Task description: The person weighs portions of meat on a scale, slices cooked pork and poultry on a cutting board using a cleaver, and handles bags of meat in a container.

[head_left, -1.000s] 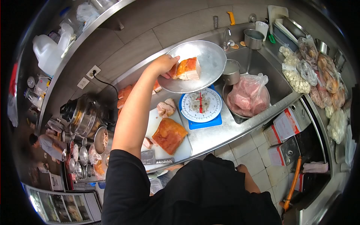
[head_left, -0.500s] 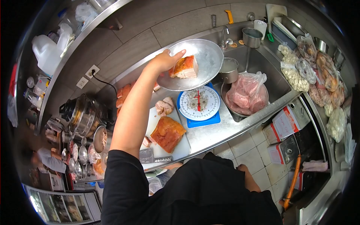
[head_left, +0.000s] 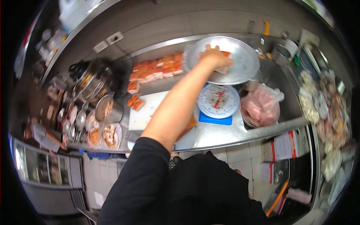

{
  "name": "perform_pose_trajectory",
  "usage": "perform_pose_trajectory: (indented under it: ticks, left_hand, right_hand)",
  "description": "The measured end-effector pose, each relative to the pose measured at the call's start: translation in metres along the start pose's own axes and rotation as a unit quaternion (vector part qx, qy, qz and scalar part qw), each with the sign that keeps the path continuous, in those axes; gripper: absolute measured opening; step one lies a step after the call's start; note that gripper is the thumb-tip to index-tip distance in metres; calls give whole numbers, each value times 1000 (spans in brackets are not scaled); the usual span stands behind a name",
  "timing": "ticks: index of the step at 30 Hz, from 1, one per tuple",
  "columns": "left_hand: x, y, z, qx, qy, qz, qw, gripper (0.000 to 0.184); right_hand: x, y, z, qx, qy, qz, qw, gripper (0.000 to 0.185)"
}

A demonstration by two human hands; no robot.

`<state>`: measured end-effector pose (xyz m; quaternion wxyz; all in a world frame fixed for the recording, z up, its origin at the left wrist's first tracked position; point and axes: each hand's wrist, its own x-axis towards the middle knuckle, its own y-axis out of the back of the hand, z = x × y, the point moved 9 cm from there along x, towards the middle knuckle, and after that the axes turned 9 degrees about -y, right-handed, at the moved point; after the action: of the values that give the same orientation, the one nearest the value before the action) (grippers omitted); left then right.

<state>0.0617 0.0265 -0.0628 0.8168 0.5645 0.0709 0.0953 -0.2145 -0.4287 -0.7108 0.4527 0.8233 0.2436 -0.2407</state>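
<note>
My left hand (head_left: 214, 57) reaches into a round metal pan (head_left: 245, 62), its fingers curled over a block of orange-skinned pork (head_left: 224, 69). The pan rests on top of a blue dial scale (head_left: 218, 101). Half hidden under my forearm, a larger slab of browned pork (head_left: 187, 126) lies on the white cutting board (head_left: 150, 107). Another small pork chunk (head_left: 135, 103) sits at the board's left corner. Of my right side only a bit of skin (head_left: 238, 171) shows by my shirt; the fingers cannot be made out.
Rows of pork blocks (head_left: 157, 68) line the back of the counter. At right, a sink (head_left: 287, 97) holds a bag of pink meat (head_left: 261, 106). A pot (head_left: 108, 108) and several bowls stand at left. A person (head_left: 43, 137) is farther left.
My left hand has moved from the pan's left edge to over the pork block inside it. The pan has levelled on the scale. My view has shifted, revealing more pork blocks at the back.
</note>
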Motion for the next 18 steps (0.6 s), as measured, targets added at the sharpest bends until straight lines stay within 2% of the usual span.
perform_pose_trajectory:
  ticks: [1, 2, 3, 4, 5, 6, 7, 9, 11, 13, 15, 17, 18]
  left_hand:
    - [-9, 7, -3, -57, 11, 12, 998, 106]
    - [-9, 12, -10, -96, 28, 59, 993, 95]
    - [-9, 17, -23, -98, 40, 67, 992, 95]
    - [-4, 10, -29, -299, 23, 25, 954, 86]
    - [-3, 4, -27, -489, 1, -17, 872, 77]
    - [-15, 14, -21, -564, -13, -54, 824, 61]
    - [-26, 25, -28, -567, -10, -48, 822, 61]
    - [-44, 59, -34, -676, -111, -5, 729, 61]
    - [-68, 93, -75, -647, -109, 88, 750, 61]
    - [-80, 108, -136, -613, -118, 130, 770, 61]
    - [-95, 102, -208, -527, -49, 167, 832, 61]
    - [-88, 61, -305, -455, 62, 177, 871, 64]
    - [-85, 27, -351, -453, 123, 134, 873, 72]
  right_hand:
    - [3, 2, 7, 33, -34, 5, 999, 32]
    - [4, -1, 14, 35, -49, -3, 998, 33]
    - [4, -1, 21, 43, -63, -8, 997, 33]
    - [3, -1, 28, 44, -73, -13, 996, 34]
    - [4, 0, 34, 42, -80, -16, 996, 34]
    - [5, 1, 41, 39, -88, -19, 995, 34]
    - [6, 2, 46, 37, -95, -21, 995, 35]
    - [7, 1, 55, 31, -108, -25, 993, 36]
    - [10, -3, 68, 29, -121, -27, 992, 36]
    - [12, -6, 76, 25, -131, -25, 991, 37]
    - [14, -6, 81, 25, -138, -23, 990, 38]
    - [12, -23, 81, 32, -167, -67, 983, 39]
    - [4, -33, 81, 32, -170, -68, 983, 39]
